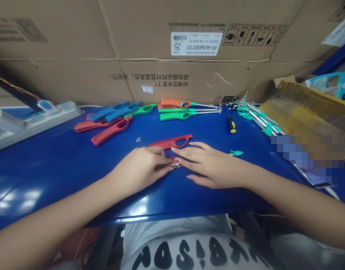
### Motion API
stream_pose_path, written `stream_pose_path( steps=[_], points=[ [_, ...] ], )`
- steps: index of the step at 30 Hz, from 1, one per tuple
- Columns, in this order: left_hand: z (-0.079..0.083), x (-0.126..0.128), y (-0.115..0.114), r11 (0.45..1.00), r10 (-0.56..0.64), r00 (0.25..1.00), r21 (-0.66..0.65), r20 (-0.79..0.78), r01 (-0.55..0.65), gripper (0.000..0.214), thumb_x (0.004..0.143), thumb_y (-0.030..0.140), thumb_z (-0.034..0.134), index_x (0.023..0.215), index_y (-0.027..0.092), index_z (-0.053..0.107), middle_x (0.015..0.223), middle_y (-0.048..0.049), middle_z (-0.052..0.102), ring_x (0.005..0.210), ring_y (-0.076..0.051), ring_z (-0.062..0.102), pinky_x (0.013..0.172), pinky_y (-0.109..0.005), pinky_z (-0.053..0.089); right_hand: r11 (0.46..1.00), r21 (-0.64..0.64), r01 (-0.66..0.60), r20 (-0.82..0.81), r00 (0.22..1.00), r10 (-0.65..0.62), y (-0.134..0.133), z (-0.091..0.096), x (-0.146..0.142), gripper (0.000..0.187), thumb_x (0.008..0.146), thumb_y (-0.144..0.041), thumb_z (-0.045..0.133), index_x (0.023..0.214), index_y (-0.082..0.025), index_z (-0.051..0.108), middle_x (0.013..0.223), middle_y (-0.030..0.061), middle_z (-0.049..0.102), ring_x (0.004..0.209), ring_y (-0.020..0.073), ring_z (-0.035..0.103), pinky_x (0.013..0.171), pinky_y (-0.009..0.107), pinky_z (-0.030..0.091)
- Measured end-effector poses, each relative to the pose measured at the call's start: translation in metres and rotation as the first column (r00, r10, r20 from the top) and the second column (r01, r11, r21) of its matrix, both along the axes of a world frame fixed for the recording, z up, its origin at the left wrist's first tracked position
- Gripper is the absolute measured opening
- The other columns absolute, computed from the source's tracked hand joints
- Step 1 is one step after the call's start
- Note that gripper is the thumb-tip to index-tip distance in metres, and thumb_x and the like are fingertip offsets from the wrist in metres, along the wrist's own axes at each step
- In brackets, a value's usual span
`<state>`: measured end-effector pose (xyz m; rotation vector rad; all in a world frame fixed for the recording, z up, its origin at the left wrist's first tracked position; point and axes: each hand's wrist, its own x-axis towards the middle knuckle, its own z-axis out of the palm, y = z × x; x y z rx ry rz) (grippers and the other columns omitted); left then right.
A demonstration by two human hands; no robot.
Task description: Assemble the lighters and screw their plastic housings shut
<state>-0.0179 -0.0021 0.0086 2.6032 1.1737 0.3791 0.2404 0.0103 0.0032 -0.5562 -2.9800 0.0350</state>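
Note:
My left hand (145,165) is closed in a pinch at the left end of a red lighter half-shell (181,165), which lies on the blue table. A small shiny part (175,164) sits in this half by the fingertips; its exact kind is unclear. With fingers stretched out, my right hand (208,167) rests over the right side of the same half and hides much of it. Just beyond the hands lies a second red half-shell (172,143), its hollow side showing. Past my right wrist, a teal-ended piece (236,153) pokes out, partly hidden.
Red handle shells (112,131) and blue ones (123,111) are piled back left. Green and orange lighters (176,103) with metal tubes lie behind. A screwdriver (231,125), metal tubes with teal parts (259,116) and a yellow bag (307,123) are right; a power strip (40,122) is left.

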Motion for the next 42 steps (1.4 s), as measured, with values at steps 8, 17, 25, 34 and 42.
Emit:
stream_pose_path(
  steps=[8, 17, 25, 34, 42],
  points=[
    [-0.003, 0.001, 0.0, 0.999, 0.02, 1.0, 0.027, -0.005, -0.02, 0.019, 0.096, 0.033, 0.064, 0.102, 0.026, 0.081, 0.086, -0.0026, 0.069, 0.073, -0.015, 0.067, 0.069, -0.026, 0.051, 0.999, -0.042, 0.007, 0.011, 1.0, -0.007, -0.003, 0.0, 0.0, 0.053, 0.1, -0.03, 0.051, 0.147, -0.006, 0.049, 0.157, 0.0198, 0.043, 0.141, 0.0314, 0.047, 0.119, 0.057, 0.031],
    [0.0, 0.002, 0.001, 1.0, 0.017, 1.0, -0.004, 0.006, -0.017, 0.016, 0.094, 0.03, 0.066, 0.1, 0.025, 0.081, 0.085, -0.0018, 0.069, 0.076, -0.016, 0.068, 0.071, -0.027, 0.052, 1.0, 0.02, 0.005, 0.011, 1.0, -0.006, -0.005, -0.001, -0.004, 0.049, 0.102, -0.033, 0.047, 0.141, -0.005, 0.055, 0.154, 0.0165, 0.048, 0.14, 0.0286, 0.049, 0.119, 0.053, 0.032],
    [-0.001, 0.003, -0.001, 0.998, 0.057, 0.998, 0.032, -0.03, -0.056, 0.018, 0.095, 0.034, 0.066, 0.099, 0.027, 0.081, 0.085, -0.0015, 0.07, 0.075, -0.016, 0.069, 0.069, -0.027, 0.051, 1.0, 0.016, 0.006, 0.025, 1.0, -0.006, -0.005, 0.002, 0.0, 0.051, 0.101, -0.032, 0.048, 0.145, -0.006, 0.051, 0.154, 0.0179, 0.047, 0.14, 0.0302, 0.049, 0.119, 0.055, 0.032],
    [0.0, 0.002, 0.0, 0.999, 0.032, 0.999, 0.023, -0.004, -0.032, 0.018, 0.095, 0.033, 0.065, 0.097, 0.025, 0.081, 0.084, -0.0022, 0.072, 0.073, -0.016, 0.069, 0.068, -0.027, 0.05, 0.997, 0.076, 0.001, -0.021, 1.0, 0.0, -0.007, 0.005, -0.001, 0.046, 0.101, -0.032, 0.047, 0.14, -0.007, 0.057, 0.147, 0.0172, 0.056, 0.134, 0.0288, 0.055, 0.114, 0.052, 0.038],
    [0.002, 0.003, 0.0, 0.999, 0.031, 0.999, -0.005, -0.011, -0.031, 0.018, 0.095, 0.033, 0.065, 0.099, 0.025, 0.081, 0.086, -0.0024, 0.072, 0.077, -0.017, 0.069, 0.071, -0.026, 0.05, 0.995, 0.101, -0.003, -0.135, 0.991, 0.017, 0.002, 0.002, -0.001, 0.03, 0.1, -0.024, 0.049, 0.119, -0.016, 0.071, 0.135, 0.0111, 0.067, 0.122, 0.0272, 0.06, 0.107, 0.05, 0.041]
  ],
)
